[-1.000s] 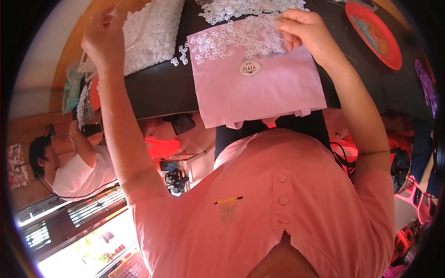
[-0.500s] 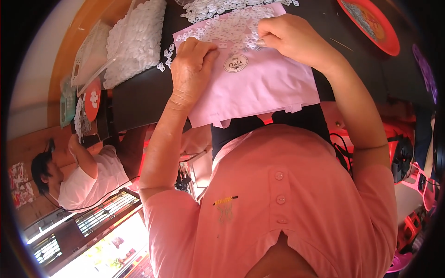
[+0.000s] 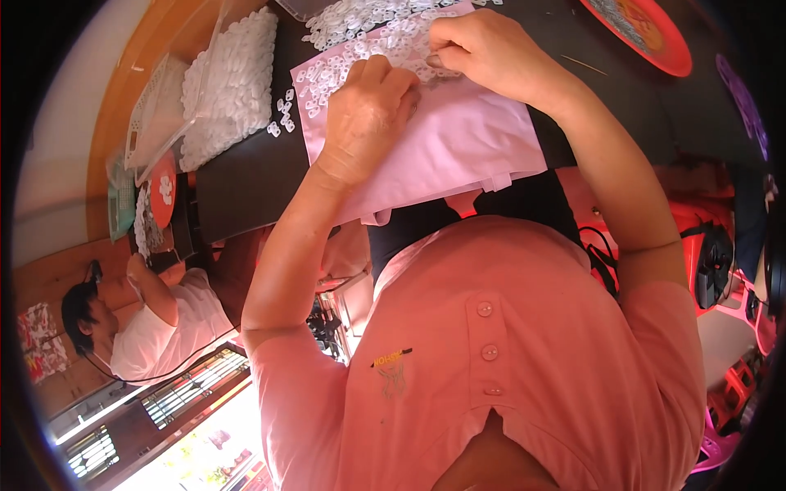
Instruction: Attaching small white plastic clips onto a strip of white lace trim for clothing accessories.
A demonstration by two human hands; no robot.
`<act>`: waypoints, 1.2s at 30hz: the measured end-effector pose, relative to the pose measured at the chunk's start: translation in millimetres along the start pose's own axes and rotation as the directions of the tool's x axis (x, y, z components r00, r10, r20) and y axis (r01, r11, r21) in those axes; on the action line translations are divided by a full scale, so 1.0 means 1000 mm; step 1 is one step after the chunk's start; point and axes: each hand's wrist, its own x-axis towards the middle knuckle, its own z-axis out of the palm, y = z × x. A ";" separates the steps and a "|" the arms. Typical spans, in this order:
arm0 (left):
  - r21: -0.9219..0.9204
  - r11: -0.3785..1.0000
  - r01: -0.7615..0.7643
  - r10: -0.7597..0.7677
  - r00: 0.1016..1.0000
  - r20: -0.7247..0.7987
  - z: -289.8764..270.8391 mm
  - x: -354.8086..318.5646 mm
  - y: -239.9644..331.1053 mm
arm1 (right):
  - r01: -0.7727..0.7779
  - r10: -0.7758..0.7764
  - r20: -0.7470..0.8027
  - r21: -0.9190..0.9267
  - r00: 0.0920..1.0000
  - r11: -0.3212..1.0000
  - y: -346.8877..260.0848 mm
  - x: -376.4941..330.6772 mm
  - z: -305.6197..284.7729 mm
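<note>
A pink cloth [image 3: 467, 151] lies on the dark table [image 3: 246, 184], with small white plastic pieces [image 3: 327, 69] scattered over its far end. My left hand [image 3: 368, 110] rests knuckles-up on the middle of the cloth, fingers curled into it. Just to its right, my right hand [image 3: 483, 49] pinches the cloth's far edge among the white pieces. What lies under either hand is hidden.
A heap of white pieces [image 3: 360, 15] lies past the cloth. A clear bag of white pieces [image 3: 233, 82] and a white basket [image 3: 155, 110] sit at the left. A red plate [image 3: 647, 37] is at the far right. Another person [image 3: 147, 327] sits at the lower left.
My left hand came down from the raised position at the left and settled on the cloth beside my right hand. The cloth has shifted slightly nearer.
</note>
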 end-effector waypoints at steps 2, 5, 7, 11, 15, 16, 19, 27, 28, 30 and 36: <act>-0.033 0.999 0.028 -0.028 1.000 0.005 0.003 0.000 -0.005 | 0.029 -0.027 0.015 -0.118 1.000 0.993 -0.004 0.002 -0.007; -0.074 0.995 0.072 -0.071 0.997 0.020 0.003 -0.002 -0.010 | 0.023 -0.024 -0.014 -0.066 1.000 0.998 0.002 0.002 -0.005; -0.085 0.989 0.121 -0.122 0.993 0.004 0.004 -0.005 -0.012 | 0.030 -0.030 -0.011 -0.056 0.999 0.998 0.000 0.001 -0.008; -0.181 0.962 0.203 -0.202 0.979 0.026 -0.003 -0.007 -0.011 | 0.013 -0.012 0.017 -0.050 1.000 0.999 -0.007 0.000 -0.016; -0.094 0.990 0.103 -0.099 0.994 0.040 -0.010 -0.009 -0.014 | 0.037 -0.039 -0.046 -0.045 0.998 0.998 0.000 0.002 -0.009; -0.064 0.995 0.083 -0.080 0.996 0.035 -0.011 -0.008 -0.014 | 0.034 -0.036 -0.040 -0.034 0.999 0.999 -0.002 0.001 -0.011; -0.079 0.996 0.038 -0.035 0.999 0.037 -0.007 0.008 0.003 | 0.034 -0.036 -0.042 -0.026 0.998 0.999 -0.003 0.000 -0.013; 0.103 0.979 -0.174 0.167 0.983 0.070 0.009 0.016 -0.002 | 0.049 -0.052 -0.068 -0.036 0.996 0.998 -0.001 0.002 -0.011; 0.114 0.974 -0.195 0.186 0.979 0.085 0.011 0.016 -0.002 | 0.039 -0.041 -0.060 -0.023 0.997 0.999 -0.002 0.001 -0.012; 0.126 0.968 -0.217 0.206 0.973 0.100 0.011 0.017 -0.003 | 0.031 -0.032 -0.055 -0.010 0.998 0.999 -0.002 0.001 -0.012; 0.136 0.981 -0.139 0.122 0.985 0.122 0.013 0.017 -0.003 | 0.015 -0.014 -0.075 0.017 0.997 1.000 0.006 0.001 -0.005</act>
